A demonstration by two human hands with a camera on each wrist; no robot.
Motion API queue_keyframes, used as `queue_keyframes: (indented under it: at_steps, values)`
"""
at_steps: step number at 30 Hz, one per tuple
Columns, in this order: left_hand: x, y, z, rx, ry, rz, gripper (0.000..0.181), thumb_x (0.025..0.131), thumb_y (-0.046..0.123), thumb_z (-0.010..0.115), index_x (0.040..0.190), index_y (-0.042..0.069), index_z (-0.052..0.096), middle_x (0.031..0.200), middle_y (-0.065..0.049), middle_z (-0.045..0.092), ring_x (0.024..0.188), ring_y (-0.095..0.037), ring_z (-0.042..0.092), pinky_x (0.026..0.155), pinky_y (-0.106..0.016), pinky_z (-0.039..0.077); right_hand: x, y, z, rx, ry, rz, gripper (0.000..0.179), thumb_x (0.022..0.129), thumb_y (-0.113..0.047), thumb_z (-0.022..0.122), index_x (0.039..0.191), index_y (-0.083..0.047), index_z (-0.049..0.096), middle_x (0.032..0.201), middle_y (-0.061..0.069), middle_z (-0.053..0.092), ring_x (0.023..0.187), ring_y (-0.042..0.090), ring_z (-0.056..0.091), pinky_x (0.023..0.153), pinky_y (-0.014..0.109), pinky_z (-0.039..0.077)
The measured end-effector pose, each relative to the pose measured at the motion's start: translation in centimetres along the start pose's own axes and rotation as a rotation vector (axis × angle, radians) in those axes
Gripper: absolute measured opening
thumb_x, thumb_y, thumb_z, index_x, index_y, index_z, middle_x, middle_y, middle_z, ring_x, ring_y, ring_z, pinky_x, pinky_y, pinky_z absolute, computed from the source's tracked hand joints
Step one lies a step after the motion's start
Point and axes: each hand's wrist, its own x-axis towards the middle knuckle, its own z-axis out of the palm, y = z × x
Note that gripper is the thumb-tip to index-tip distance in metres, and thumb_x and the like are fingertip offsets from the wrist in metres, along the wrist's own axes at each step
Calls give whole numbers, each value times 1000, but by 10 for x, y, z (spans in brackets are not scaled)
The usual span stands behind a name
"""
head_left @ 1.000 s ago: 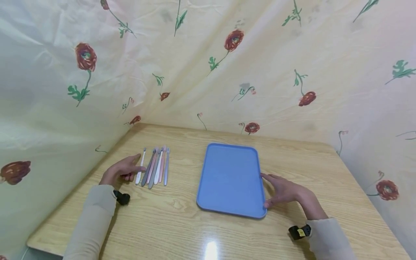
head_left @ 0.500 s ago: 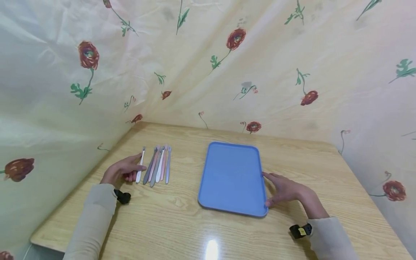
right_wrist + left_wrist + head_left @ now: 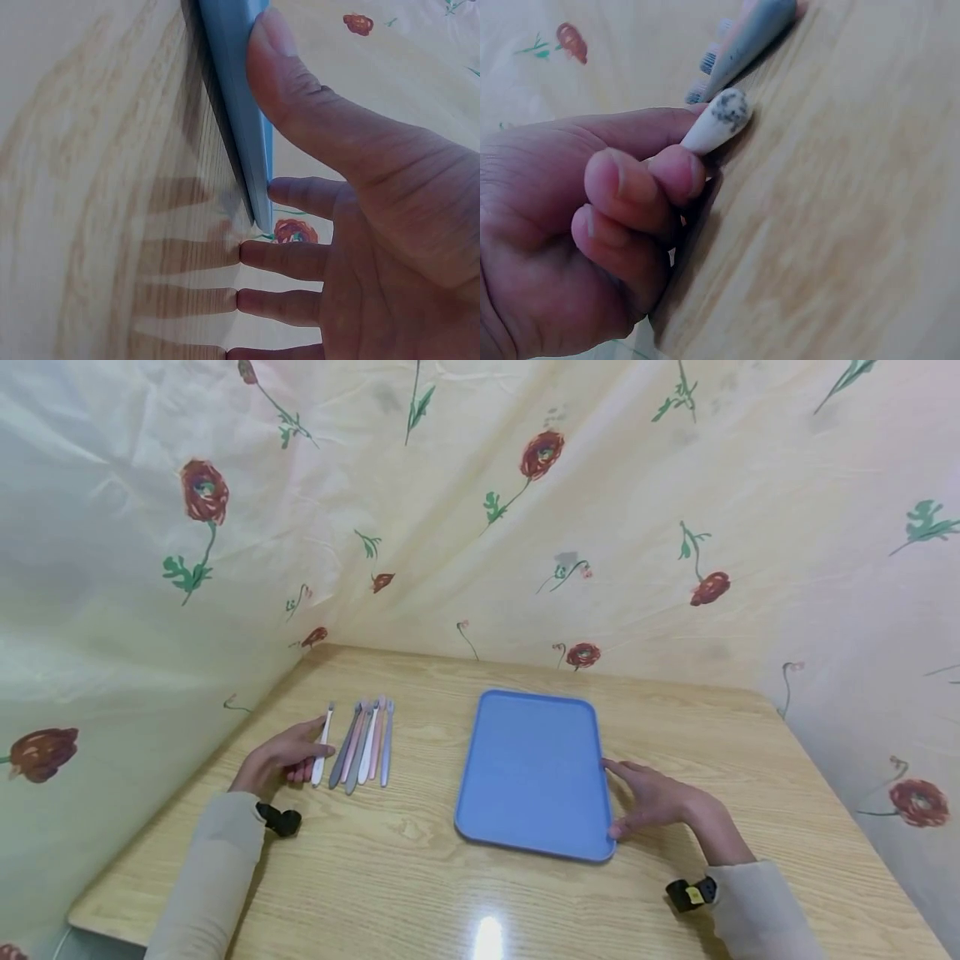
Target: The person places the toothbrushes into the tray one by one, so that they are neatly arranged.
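Observation:
My left hand (image 3: pixel 288 750) pinches a white toothbrush (image 3: pixel 318 774) between thumb and fingers at the left of the table. In the left wrist view, the speckled handle end of this toothbrush (image 3: pixel 724 120) sticks out past the curled fingertips, close over the wood. Just right of it lies a row of several toothbrushes in grey, pink, white and purple, a dark grey toothbrush (image 3: pixel 344 752) nearest. My right hand (image 3: pixel 654 797) rests at the right side of a blue tray (image 3: pixel 536 772). Its thumb touches the tray's rim, and the other fingers extend straight along the edge and table.
The light wooden table (image 3: pixel 405 877) carries the tray right of its middle. A flowered cloth (image 3: pixel 450 527) hangs behind it and along both sides. Black straps with small cameras sit on both wrists.
The white toothbrush has shifted slightly left, away from the row, with my left fingers curled closer about it. My right hand and the tray stay in place.

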Motion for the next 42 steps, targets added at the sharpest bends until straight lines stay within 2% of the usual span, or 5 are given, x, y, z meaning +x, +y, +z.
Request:
queue_keyframes:
  at_steps: [18, 22, 25, 32, 42]
  values:
    - [-7, -8, -3, -202, -2, 67, 86, 100, 25, 53, 155, 20, -12, 48, 7, 51, 37, -4, 44, 37, -20, 37, -5, -3, -2, -20, 4, -19, 112, 68, -49, 83, 153, -5, 24, 152, 36, 23, 138, 59, 22, 104, 71, 31]
    - [-5, -6, -2, -207, -21, 106, 86, 100, 26, 53, 156, 19, -12, 48, 7, 53, 37, -4, 45, 37, -20, 38, -5, -3, -2, -21, 2, -12, 113, 68, -50, 82, 153, -6, 24, 153, 36, 22, 139, 59, 21, 105, 71, 31]
    - [-4, -2, 0, -179, -33, 141, 86, 100, 27, 52, 155, 16, -12, 48, 7, 53, 37, -4, 45, 37, -19, 39, -5, -3, -3, -25, 4, -13, 112, 68, -49, 83, 153, -6, 24, 153, 36, 22, 139, 58, 22, 105, 70, 31]
    - [-1, 13, 5, -149, -16, 131, 81, 101, 27, 51, 156, 18, -8, 48, 6, 54, 37, -5, 45, 37, -20, 37, -7, -3, -3, -31, 2, -12, 111, 69, -48, 83, 153, -7, 24, 153, 35, 22, 139, 58, 22, 105, 71, 31]
    - [5, 44, 20, -221, -65, 209, 78, 102, 22, 48, 156, 17, -8, 48, 6, 53, 36, -5, 45, 36, -20, 35, -8, -2, -2, -21, 3, -6, 111, 69, -47, 83, 153, -7, 24, 154, 34, 22, 139, 58, 22, 105, 70, 30]
